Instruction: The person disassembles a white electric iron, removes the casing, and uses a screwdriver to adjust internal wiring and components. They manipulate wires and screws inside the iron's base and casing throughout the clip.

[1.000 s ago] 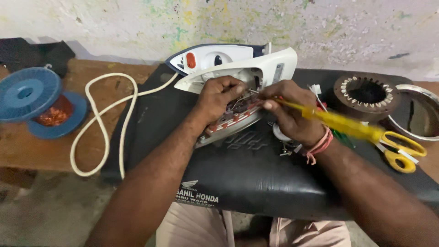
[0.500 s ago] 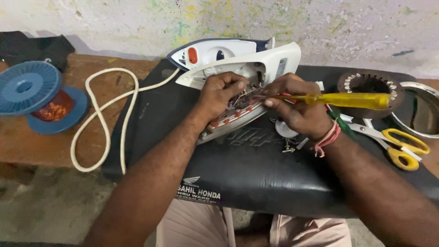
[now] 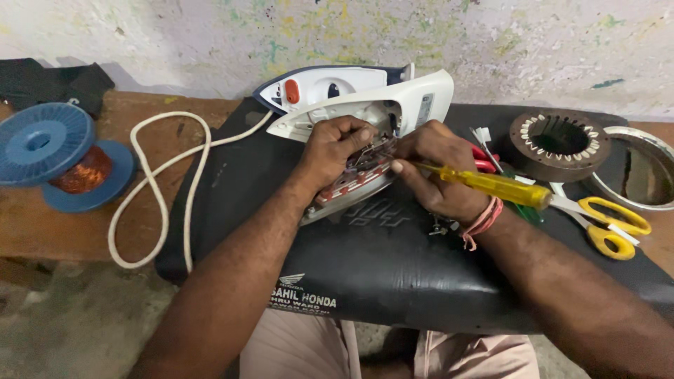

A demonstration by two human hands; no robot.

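Iron (image 3: 351,112) parts lie opened up on the black padded seat (image 3: 393,281) that rests across our lap and the wooden surface (image 3: 42,231), and both our hands meet at its exposed inside. Nearest to us, our forearms reach forward over the seat. Our left hand (image 3: 333,151) has its grip closed on the wiring and metal pieces above the iron's soleplate (image 3: 344,193), which sits tilted with its red and white underside parts showing. Our right hand (image 3: 439,168) has its grip clamped on a yellow-handled screwdriver (image 3: 491,186), the shaft pointing left into the same spot just beside our left fingertips; a pink thread band sits on that wrist. Just right of the screwdriver handle, yellow-handled scissors (image 3: 607,224) lie on the seat, with a green-handled tool partly hidden under our wrist. Behind our hands, the white and dark blue iron housing is tipped on its side, touching the soleplate. Its white cord (image 3: 165,189) loops leftward off the seat onto the surface. Further left stands a blue spool of copper wire (image 3: 63,161). At the far right sit a round motor stator (image 3: 558,144) and, beside it, a metal ring (image 3: 642,168). A paint-flecked wall (image 3: 491,42) closes the back.
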